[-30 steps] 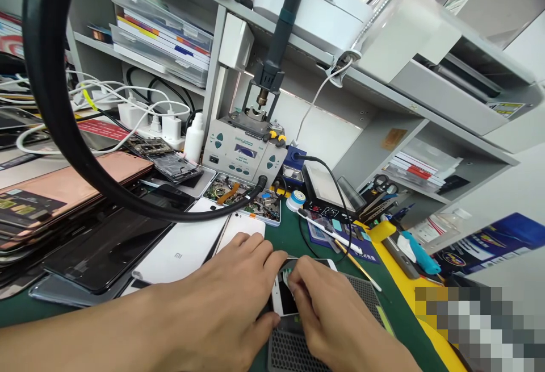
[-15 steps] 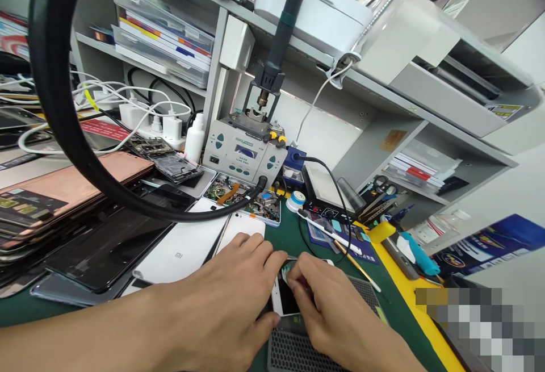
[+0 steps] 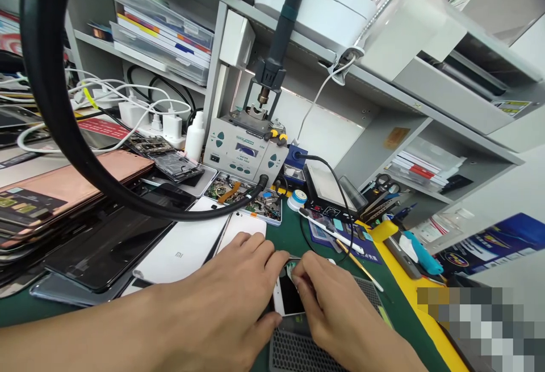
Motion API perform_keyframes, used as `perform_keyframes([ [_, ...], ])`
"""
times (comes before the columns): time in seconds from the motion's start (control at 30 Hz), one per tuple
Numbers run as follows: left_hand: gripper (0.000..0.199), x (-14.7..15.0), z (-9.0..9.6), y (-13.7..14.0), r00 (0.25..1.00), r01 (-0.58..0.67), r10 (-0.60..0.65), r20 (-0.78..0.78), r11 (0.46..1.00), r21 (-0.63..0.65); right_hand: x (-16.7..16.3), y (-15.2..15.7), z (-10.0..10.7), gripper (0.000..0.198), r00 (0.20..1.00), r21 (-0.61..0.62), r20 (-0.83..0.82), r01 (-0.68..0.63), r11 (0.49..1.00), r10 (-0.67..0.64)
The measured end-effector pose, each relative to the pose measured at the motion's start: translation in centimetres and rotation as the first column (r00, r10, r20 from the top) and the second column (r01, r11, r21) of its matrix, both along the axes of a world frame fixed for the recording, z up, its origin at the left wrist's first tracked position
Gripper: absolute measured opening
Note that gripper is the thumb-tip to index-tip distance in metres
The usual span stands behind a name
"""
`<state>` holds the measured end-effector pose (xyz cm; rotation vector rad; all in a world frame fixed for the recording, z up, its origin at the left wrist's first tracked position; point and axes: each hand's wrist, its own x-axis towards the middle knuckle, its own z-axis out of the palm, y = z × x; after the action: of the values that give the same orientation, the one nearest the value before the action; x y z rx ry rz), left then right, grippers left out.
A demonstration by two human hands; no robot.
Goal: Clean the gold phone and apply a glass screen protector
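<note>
A white-framed phone point(image 3: 290, 298) with a dark screen lies in front of me, partly covered by my hands. My left hand point(image 3: 244, 281) grips its left side, the index finger at the far end and the thumb near the closer end. My right hand point(image 3: 334, 301) is closed in a pinch over the screen, holding a small pale, translucent piece point(image 3: 291, 270). Most of that piece is hidden by the fingers. Under the near end of the phone is a dark pad with a honeycomb pattern point(image 3: 293, 352).
A hot-air rework station point(image 3: 244, 153) stands behind, its black hose point(image 3: 123, 193) looping across the left. Stacked phone parts point(image 3: 114, 241) crowd the left. To the right lie a white toothbrush point(image 3: 332, 231), a brush with a wooden handle point(image 3: 360, 267) and a blue-capped jar point(image 3: 297, 200).
My right hand has shifted very slightly to the right, with the pale piece still pinched. My left hand keeps its place on the phone. The camera view has moved a little.
</note>
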<state>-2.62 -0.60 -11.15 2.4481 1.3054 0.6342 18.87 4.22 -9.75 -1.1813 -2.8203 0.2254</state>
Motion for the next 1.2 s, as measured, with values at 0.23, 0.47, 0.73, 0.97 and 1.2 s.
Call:
perform_keyframes([
  [0.23, 0.02, 0.0, -0.1, 0.1, 1.0, -0.003, 0.003, -0.004, 1.0, 0.018, 0.3, -0.3, 1.2, 0.019, 0.998, -0.075, 0.057, -0.011, 0.997, 0.016],
  [0.47, 0.019, -0.1, -0.2, -0.2, 1.0, -0.012, 0.012, -0.007, 1.0, -0.009, 0.3, -0.5, 1.6, 0.02, 0.998, -0.061, 0.056, -0.029, 0.998, 0.033],
  [0.73, 0.022, 0.0, -0.5, 0.2, 1.0, -0.014, 0.014, 0.019, 1.0, 0.0, 0.4, -0.5, 1.6, 0.02, 0.996, -0.064, 0.078, -0.031, 0.997, 0.036],
  [0.97, 0.02, -0.1, -0.3, 0.1, 1.0, -0.013, 0.013, 0.012, 1.0, -0.002, 1.0, -0.8, 2.1, 0.016, 0.999, -0.151, 0.044, -0.022, 0.988, 0.029],
  [1.2, 0.019, 0.1, -0.1, 0.4, 1.0, -0.008, 0.008, 0.001, 1.0, -0.006, 1.0, -1.0, 2.4, 0.015, 0.998, -0.184, 0.043, -0.026, 0.983, 0.035],
])
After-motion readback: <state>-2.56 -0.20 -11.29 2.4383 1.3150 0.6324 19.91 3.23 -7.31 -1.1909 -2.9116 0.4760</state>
